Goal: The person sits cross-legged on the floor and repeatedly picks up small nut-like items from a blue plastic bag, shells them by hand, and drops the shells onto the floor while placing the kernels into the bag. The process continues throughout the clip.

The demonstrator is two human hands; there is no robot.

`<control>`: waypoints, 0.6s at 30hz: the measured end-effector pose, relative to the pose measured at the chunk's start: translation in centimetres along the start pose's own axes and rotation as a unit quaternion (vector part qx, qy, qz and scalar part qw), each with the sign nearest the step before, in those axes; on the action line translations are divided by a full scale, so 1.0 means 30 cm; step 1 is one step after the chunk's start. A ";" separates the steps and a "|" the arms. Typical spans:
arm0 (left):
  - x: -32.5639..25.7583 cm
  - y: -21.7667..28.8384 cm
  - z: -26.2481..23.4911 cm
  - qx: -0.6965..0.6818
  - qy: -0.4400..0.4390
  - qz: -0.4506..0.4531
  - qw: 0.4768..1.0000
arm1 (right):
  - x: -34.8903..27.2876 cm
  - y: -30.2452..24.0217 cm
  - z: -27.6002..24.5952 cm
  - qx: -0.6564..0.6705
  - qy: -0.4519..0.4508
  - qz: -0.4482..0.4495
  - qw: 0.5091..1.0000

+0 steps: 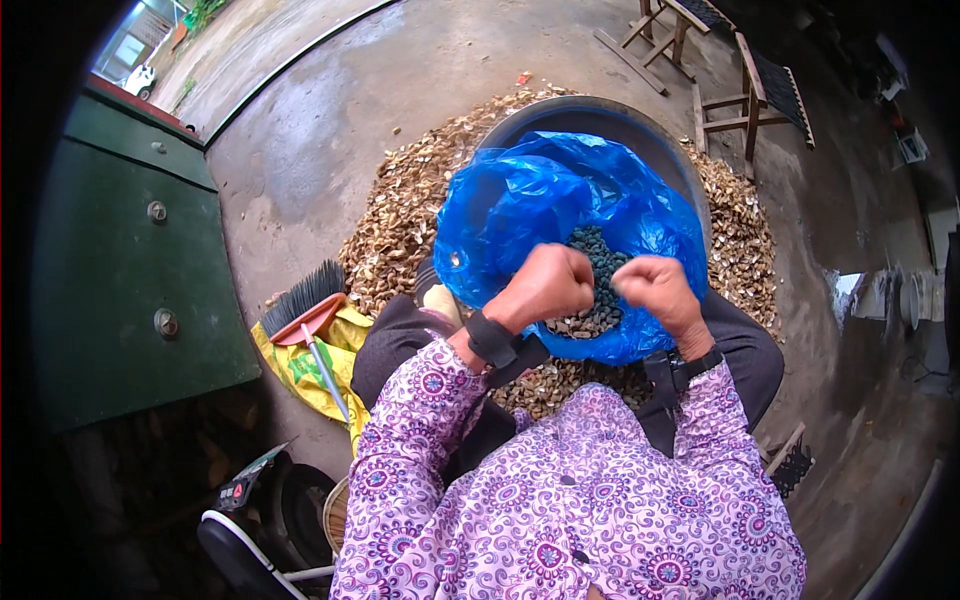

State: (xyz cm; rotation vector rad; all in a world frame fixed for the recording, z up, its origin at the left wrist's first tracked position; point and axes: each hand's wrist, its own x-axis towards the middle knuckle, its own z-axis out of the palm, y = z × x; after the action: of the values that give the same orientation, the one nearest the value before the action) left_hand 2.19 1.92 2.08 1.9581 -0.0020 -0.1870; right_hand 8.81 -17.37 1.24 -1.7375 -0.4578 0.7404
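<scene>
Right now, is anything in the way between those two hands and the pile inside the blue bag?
Nothing visible is. The left hand and right hand are over the open blue bag, and the pile shows uncovered between them, with crumpled plastic around it.

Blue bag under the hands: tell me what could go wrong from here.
The blue bag has a loose, crumpled rim that might sag over the dark kernels. Brown shells are heaped on both sides of the basin, so stray pieces could get mixed in. The left hand and right hand are close together, so they might bump.
</scene>
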 end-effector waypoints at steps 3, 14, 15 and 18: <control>-0.037 -0.025 0.031 0.110 -0.292 -0.019 0.950 | 0.035 0.091 0.021 -0.088 -0.192 0.060 0.976; -0.062 0.082 -0.120 -0.326 0.094 -0.066 0.938 | 0.240 0.431 0.044 -0.299 0.038 0.116 0.946; -0.069 0.089 -0.133 -0.324 0.112 -0.076 0.936 | 0.254 0.407 0.054 -0.300 0.033 0.115 0.946; -0.079 0.069 -0.129 -0.319 0.114 -0.076 0.938 | 0.285 0.359 0.083 -0.372 0.034 0.087 0.924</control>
State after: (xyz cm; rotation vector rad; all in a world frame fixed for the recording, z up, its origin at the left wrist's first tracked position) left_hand 0.55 4.88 5.73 1.3181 0.3247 -0.0485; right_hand 12.60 -13.21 -11.56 -2.5346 -0.5876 0.6685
